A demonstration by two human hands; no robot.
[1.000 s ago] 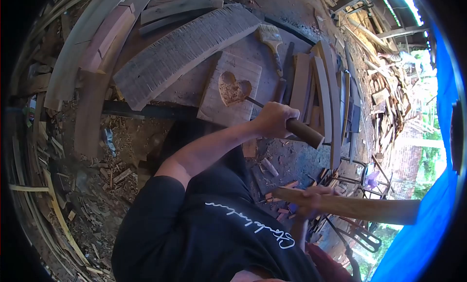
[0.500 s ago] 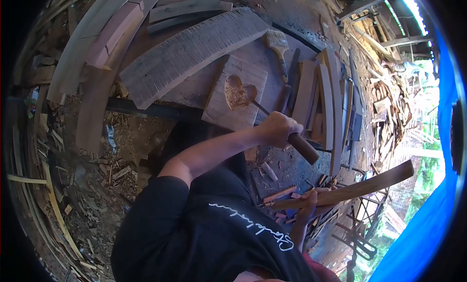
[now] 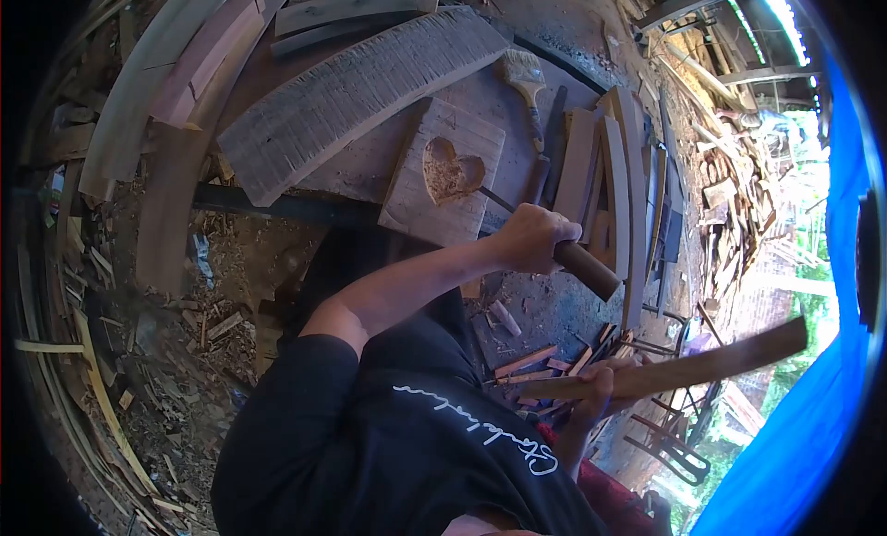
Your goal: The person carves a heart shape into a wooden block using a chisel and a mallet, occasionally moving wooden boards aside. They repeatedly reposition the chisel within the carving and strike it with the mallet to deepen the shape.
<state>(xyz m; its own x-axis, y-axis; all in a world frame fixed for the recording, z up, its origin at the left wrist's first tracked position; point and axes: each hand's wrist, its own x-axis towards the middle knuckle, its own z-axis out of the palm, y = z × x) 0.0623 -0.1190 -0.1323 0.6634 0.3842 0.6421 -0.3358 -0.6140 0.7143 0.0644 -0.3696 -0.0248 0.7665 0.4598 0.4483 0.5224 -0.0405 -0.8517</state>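
Observation:
A wooden board (image 3: 420,203) with a heart-shaped hollow (image 3: 450,173) carved into it lies at the near edge of the workbench. My left hand (image 3: 536,238) is closed around a chisel (image 3: 591,270) with a thick wooden handle. Its thin metal shaft slants down into the hollow, where the tip meets the carved wood. Lower right, my right hand (image 3: 599,384) grips a long wooden club (image 3: 711,360), held away from the chisel handle. Part of the right fingers is hidden behind the club.
On the bench lie a broad curved plank (image 3: 370,102), a paintbrush (image 3: 527,79) and several narrow wooden strips (image 3: 614,185). More long boards (image 3: 199,65) rest at the left. Wood scraps and shavings (image 3: 222,323) litter the ground. A blue tarp (image 3: 795,444) hangs at the right.
The club in my right hand has swung slightly right and downward. My left hand still holds the chisel in the hollow, its handle end shifted a little right. The view has shifted slightly.

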